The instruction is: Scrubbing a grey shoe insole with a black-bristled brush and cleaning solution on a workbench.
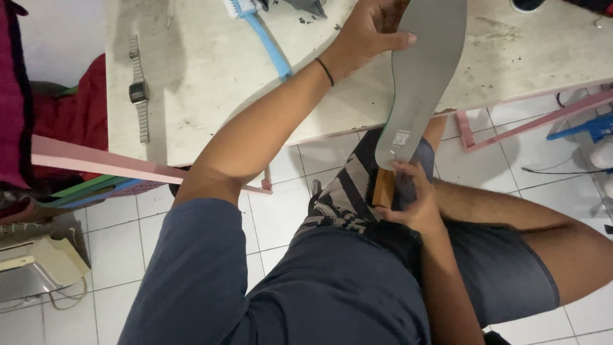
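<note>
While the left hand [367, 35] pinches the insole [421, 76] at its top, above the table [191, 70] edge, the right hand [415, 201] clamps a brush [384, 187] against its heel. Hard strokes could bend the insole or pull it free.

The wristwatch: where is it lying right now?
In the head view, the wristwatch lies flat on the table near its left edge, left of the blue-handled brush.

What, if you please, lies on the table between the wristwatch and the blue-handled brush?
In the head view, the stretch of table between the wristwatch and the blue-handled brush is bare, stained tabletop only.
</note>
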